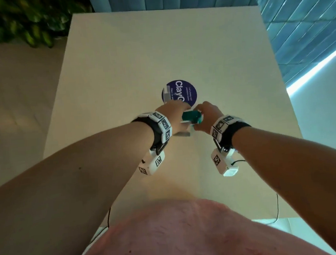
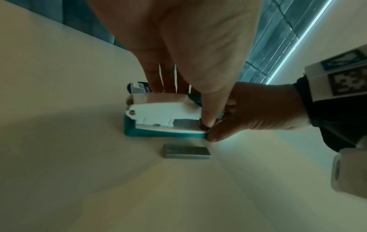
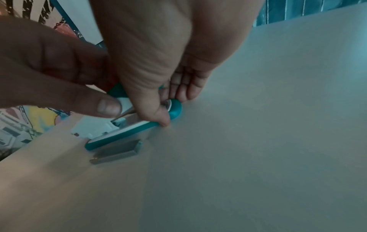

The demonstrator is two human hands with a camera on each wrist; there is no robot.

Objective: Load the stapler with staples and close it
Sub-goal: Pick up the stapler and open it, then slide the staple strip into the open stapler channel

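Note:
A small teal and white stapler point(image 1: 191, 116) stands on the table, held from both sides. My left hand point(image 1: 177, 114) grips its white body point(image 2: 164, 114), fingers behind and thumb in front. My right hand point(image 1: 204, 114) pinches the stapler's right end, its thumb down on the teal base point(image 3: 127, 133). A grey strip of staples point(image 2: 186, 151) lies loose on the table just in front of the stapler point(image 3: 117, 151), touched by neither hand. Whether the magazine holds staples is hidden by the fingers.
A round dark blue sticker point(image 1: 179, 93) lies just beyond the hands. The beige table point(image 1: 157, 47) stretches far ahead. Green plants point(image 1: 24, 24) stand at the back left, blue blinds point(image 1: 306, 26) on the right.

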